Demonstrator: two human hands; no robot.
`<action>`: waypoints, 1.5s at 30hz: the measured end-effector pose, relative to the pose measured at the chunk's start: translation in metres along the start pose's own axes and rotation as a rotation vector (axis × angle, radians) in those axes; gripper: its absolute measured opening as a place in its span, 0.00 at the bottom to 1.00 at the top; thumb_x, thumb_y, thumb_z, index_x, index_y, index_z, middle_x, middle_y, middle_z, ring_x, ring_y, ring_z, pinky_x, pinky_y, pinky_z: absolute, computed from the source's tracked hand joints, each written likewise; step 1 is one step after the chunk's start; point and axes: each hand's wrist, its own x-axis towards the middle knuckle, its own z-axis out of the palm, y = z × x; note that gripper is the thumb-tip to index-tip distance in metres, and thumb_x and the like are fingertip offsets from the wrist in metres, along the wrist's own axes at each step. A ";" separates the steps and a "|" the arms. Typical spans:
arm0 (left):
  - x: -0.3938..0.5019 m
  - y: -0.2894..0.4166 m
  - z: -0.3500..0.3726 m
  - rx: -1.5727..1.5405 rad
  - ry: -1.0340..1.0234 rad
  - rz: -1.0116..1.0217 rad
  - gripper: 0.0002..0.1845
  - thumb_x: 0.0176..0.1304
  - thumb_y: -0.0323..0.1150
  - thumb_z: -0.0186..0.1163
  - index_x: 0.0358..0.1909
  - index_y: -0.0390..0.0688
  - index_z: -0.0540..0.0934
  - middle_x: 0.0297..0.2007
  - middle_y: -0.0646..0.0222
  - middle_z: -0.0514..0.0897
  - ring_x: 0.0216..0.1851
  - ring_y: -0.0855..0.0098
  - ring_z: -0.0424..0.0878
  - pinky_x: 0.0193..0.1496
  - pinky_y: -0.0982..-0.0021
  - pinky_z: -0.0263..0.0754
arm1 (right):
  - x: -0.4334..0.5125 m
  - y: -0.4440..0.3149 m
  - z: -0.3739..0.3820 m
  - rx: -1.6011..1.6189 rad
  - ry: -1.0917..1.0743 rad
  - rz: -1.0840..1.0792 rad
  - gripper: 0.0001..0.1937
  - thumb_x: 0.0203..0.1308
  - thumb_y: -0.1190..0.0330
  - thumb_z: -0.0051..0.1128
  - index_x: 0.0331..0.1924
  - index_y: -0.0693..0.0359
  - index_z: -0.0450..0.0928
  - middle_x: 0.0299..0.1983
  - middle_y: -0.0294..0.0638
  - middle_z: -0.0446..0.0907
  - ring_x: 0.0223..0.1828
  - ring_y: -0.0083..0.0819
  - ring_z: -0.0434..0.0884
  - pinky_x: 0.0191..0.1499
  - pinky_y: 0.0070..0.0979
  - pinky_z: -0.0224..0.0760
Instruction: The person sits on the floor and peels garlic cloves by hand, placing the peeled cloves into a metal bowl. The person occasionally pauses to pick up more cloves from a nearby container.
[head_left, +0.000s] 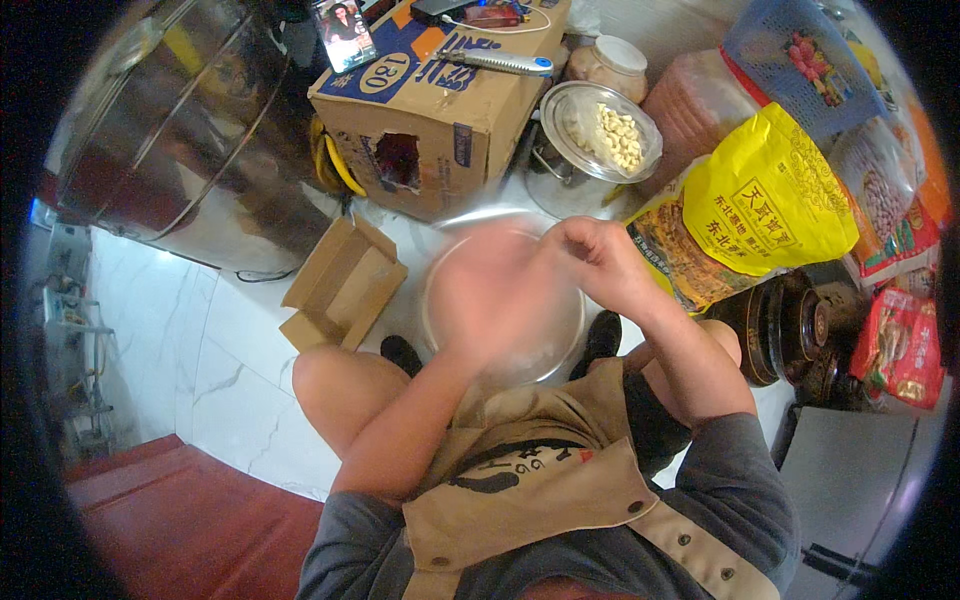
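Observation:
My left hand (487, 289) is blurred over a round metal basin (551, 349) on the floor between my feet; its fingers and anything in them cannot be made out. Over the basin's right side, my right hand (596, 259) has its thumb and fingertips drawn together, and whether something small is between them does not show. Behind the basin, peeled pale cloves or nuts (619, 139) lie in a clear plastic-lined dish (551, 112) on a metal pot (551, 184).
An open small cardboard box (349, 289) lies left. A large carton (420, 112) bears a silver-handled tool (499, 61) and a phone (345, 34). At right stand a yellow bag (772, 195), dark glazed jars (765, 322) and a blue plastic basket (795, 60).

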 end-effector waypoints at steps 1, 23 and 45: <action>-0.002 0.003 -0.002 0.054 0.013 0.033 0.15 0.63 0.19 0.62 0.52 0.35 0.78 0.46 0.67 0.82 0.44 0.77 0.82 0.45 0.75 0.79 | -0.001 0.000 0.002 0.002 -0.004 0.060 0.08 0.60 0.70 0.64 0.38 0.66 0.84 0.28 0.44 0.83 0.28 0.27 0.81 0.33 0.26 0.74; -0.008 -0.017 -0.006 -0.319 -0.026 -0.156 0.14 0.65 0.23 0.63 0.52 0.37 0.78 0.44 0.67 0.85 0.42 0.75 0.83 0.45 0.73 0.80 | -0.009 -0.002 0.011 -0.044 0.085 0.049 0.08 0.58 0.71 0.61 0.29 0.68 0.77 0.22 0.41 0.76 0.24 0.22 0.73 0.28 0.25 0.69; 0.001 -0.003 -0.009 0.012 0.133 -0.023 0.17 0.65 0.20 0.61 0.56 0.36 0.76 0.45 0.65 0.83 0.38 0.77 0.83 0.38 0.78 0.78 | -0.018 -0.003 0.006 -0.126 0.138 -0.170 0.04 0.58 0.76 0.61 0.36 0.66 0.81 0.33 0.47 0.81 0.33 0.40 0.83 0.33 0.32 0.76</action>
